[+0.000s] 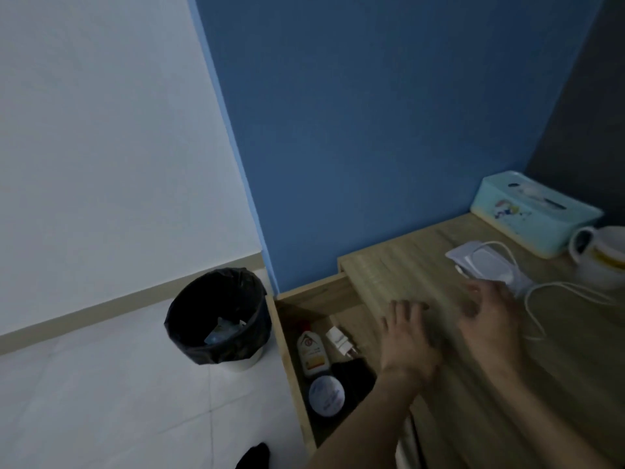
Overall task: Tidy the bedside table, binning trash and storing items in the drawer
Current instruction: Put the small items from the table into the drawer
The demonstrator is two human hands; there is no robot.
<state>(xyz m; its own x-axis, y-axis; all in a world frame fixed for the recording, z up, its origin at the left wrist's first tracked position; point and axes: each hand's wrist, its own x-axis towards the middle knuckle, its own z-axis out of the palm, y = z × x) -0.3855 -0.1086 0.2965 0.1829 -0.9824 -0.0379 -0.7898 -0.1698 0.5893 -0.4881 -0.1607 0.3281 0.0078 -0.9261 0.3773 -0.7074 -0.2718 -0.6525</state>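
Nearest, left hand [407,336] flat and splayed on grained wooden bedside table [399,275], holding nothing. Left of it, open drawer [287,333] with squat lotion bottle [313,353], round tin [326,396], white plug [341,341]. Right hand [487,319] blurred, fingers loosely spread, empty, beside white cable [554,289]. Beyond, glossy wipes pack [487,262], mint tissue box [534,211]. Far left, black-lined bin [218,316].

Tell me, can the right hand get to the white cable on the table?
Probably yes. The right hand hovers open beside the white cable on the table, and nothing lies between them.
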